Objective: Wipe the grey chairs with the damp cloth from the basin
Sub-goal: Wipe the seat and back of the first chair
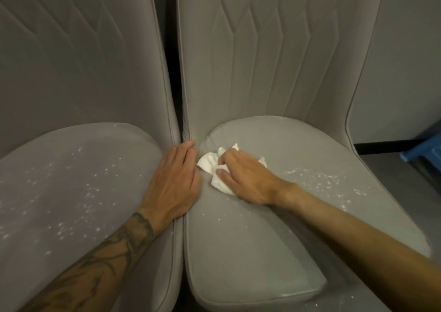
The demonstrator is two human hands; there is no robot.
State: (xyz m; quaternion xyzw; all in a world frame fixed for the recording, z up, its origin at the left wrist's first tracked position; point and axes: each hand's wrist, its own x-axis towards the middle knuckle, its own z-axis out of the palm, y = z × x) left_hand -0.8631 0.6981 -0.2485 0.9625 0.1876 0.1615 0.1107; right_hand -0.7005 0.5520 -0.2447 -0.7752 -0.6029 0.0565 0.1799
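Note:
Two grey padded chairs stand side by side, the left chair [71, 180] and the right chair [274, 240]. White specks dot both seats. A crumpled white cloth [210, 165] lies on the right chair's seat near its back left corner. My right hand [243, 178] presses down on the cloth, fingers curled over it. My left hand [174, 180] rests flat on the inner edge of the left chair's seat, fingers straight and reaching into the gap between the chairs.
A blue plastic object [427, 149] sits on the dark floor at the far right, behind the right chair. A pale wall panel [405, 61] rises behind the chairs. A narrow dark gap [173, 49] separates the two backrests.

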